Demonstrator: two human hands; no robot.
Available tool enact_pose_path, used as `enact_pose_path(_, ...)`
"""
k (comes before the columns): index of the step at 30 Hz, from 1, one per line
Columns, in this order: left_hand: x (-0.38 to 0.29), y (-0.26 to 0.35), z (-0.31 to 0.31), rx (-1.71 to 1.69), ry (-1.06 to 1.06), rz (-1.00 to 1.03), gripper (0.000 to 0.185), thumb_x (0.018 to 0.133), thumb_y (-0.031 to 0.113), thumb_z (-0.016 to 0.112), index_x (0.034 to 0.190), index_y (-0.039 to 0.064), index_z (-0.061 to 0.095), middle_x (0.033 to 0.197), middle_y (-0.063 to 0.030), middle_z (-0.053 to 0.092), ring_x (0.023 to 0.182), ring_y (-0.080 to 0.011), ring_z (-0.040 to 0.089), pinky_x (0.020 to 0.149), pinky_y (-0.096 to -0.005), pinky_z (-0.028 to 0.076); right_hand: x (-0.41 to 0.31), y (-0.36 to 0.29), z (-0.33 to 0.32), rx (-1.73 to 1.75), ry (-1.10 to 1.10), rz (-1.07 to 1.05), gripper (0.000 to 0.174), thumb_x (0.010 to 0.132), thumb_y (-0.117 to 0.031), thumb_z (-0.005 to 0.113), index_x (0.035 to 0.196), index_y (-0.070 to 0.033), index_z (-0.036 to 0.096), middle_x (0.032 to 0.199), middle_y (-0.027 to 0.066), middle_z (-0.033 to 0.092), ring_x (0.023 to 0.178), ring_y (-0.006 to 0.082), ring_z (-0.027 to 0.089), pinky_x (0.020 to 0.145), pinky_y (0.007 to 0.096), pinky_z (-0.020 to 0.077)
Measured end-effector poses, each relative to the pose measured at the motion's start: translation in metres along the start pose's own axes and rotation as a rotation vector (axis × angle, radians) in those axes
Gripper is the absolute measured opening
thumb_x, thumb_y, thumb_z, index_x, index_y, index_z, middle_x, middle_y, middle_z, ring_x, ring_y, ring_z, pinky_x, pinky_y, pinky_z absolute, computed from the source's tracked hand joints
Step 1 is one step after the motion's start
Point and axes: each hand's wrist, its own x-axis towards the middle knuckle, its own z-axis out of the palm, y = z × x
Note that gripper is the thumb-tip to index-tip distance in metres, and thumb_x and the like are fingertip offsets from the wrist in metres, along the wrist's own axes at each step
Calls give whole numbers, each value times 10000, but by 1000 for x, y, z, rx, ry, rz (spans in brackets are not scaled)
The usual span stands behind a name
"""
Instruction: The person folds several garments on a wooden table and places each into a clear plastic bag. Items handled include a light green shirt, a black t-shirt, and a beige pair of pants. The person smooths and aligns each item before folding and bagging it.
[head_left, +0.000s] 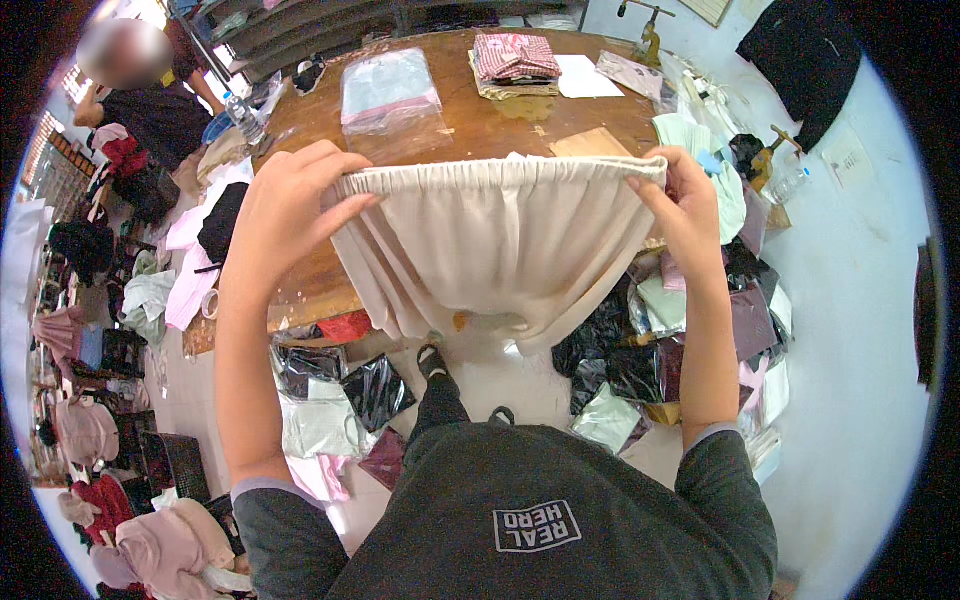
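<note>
A cream garment with a gathered elastic waistband (502, 225) hangs between my two hands in front of the table. My left hand (304, 199) pinches the waistband at its left end, thumb below and fingers above. At the right end, my right hand (679, 202) grips the same band between thumb and fingers. The band is drawn out nearly straight, and the cloth falls below it in soft folds. Its lower edge hangs bunched above the floor, over the near edge of the wooden table (300, 262).
On the table lie a stack of folded clear plastic bags (390, 86), a folded checked cloth pile (516, 60) and white paper (589, 76). Bagged garments (630, 375) cover the floor on both sides. Another person (150, 97) stands at the far left, near a water bottle (244, 116).
</note>
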Motion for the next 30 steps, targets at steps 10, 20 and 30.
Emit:
enact_pose_path(10, 78, -263, 134, -139, -2, -162, 361, 795, 181, 687, 1126, 42, 650, 1023, -167, 660, 990, -342, 626, 858, -403, 495, 231, 123, 173, -563, -67, 8, 266, 811, -205, 723, 979, -17, 636, 860, 122, 670, 787, 213, 632, 729, 360, 487)
enact_pose_path(20, 80, -433, 316, -223, -324, -484, 356, 807, 212, 715, 1134, 87, 651, 1097, -139, 667, 1055, -334, 615, 895, -430, 498, 303, 313, 365, -263, -214, 690, 216, 808, -134, 667, 969, 8, 640, 668, 130, 669, 493, 196, 652, 469, 357, 542)
enact_pose_path(30, 124, -563, 370, -152, -46, -494, 474, 727, 75, 750, 1182, 45, 618, 1075, -182, 641, 1098, -352, 588, 958, -395, 470, 413, 380, 468, -351, -141, 309, 444, 754, -226, 732, 1138, -27, 632, 1087, 238, 659, 1057, 372, 623, 925, 412, 488)
